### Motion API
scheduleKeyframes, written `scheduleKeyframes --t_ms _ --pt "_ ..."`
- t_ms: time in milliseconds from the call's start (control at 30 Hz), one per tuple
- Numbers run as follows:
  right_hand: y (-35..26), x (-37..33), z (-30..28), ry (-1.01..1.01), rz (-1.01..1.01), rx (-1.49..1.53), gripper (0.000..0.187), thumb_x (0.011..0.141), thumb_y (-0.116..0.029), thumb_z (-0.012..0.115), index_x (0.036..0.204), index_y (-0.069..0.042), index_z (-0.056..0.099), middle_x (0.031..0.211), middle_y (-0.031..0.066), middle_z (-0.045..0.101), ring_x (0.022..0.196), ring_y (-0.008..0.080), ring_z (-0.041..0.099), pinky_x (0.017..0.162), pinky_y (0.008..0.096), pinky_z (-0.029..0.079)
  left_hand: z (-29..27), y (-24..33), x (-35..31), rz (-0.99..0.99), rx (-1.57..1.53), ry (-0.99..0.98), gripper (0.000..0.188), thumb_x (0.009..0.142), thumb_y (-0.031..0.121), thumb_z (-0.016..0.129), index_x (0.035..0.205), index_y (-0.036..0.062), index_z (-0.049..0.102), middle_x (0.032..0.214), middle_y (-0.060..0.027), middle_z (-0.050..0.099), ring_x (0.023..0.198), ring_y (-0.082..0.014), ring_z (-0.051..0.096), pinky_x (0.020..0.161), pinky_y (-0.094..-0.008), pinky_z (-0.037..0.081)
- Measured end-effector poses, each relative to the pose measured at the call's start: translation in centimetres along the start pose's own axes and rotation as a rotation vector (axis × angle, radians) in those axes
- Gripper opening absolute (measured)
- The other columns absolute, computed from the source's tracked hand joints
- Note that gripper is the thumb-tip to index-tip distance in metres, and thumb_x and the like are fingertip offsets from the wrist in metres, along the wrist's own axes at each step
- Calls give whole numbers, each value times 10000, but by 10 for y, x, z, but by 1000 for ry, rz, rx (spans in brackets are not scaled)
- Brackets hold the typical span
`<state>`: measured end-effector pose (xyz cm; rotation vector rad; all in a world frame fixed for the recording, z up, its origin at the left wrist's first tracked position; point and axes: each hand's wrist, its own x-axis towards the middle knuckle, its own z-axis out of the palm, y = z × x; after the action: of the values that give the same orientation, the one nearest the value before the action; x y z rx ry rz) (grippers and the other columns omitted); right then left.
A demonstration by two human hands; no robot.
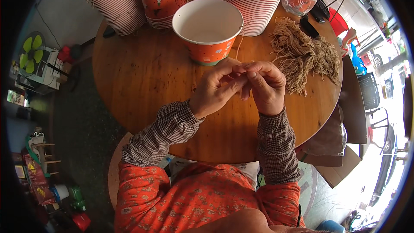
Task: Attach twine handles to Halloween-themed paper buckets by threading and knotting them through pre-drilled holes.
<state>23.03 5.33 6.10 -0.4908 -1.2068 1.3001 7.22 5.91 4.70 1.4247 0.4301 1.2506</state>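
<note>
An orange paper bucket (210, 51) with a white inside and a green base band stands upright on the table, just beyond my hands. From the right side of its rim a thin tan cord (238, 47) runs down to my fingertips. My left hand (219, 85) and my right hand (266, 85) meet in front of the bucket, both closed with fingertips pinched together around the cord's end. The fingers hide most of what lies between them. Right of the bucket lies a loose bundle of tan cords (297, 56).
Behind stand tall stacks of nested paper buckets (258, 0), some tilted, plus another orange bucket (161, 2) at the back left. A black object (308, 28) rests on the cord bundle. The round wooden table (142, 82) has cardboard boxes (334, 168) beside it at the lower right.
</note>
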Motion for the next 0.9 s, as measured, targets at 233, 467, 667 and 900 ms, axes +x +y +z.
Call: scheduleKeyframes --t_ms 233,467,667,900 --pt "-7 4 -5 117 -67 32 82 936 -45 548 972 8 600 975 148 679 539 108 581 444 210 464 3 15 7 -132 86 68 187 974 120 523 1080 -13 600 969 -31 597 834 -89 573 717 -230 495" --pt "-7 6 -10 199 -97 24 88 935 -44 549 986 1 605 976 140 678 538 102 571 474 207 464 -3 13 7 -122 311 119 188 959 163 562 941 -10 634 751 3 617 679 -40 562 604 -191 456" --pt "-9 11 -16 371 -40 -40 106 935 -33 541 995 1 622 940 102 682 528 86 542 475 198 442 -7 18 11 -53 330 198 156 934 140 600 910 -10 639 711 14 601 660 -35 537 590 -196 436" --pt "-9 12 -16 398 -22 -182 140 931 -46 551 1044 3 618 914 82 681 530 69 532 483 186 436 -9 16 11 51 370 303 134 895 116 653 849 -10 647 698 8 609 645 -36 533 586 -195 433"
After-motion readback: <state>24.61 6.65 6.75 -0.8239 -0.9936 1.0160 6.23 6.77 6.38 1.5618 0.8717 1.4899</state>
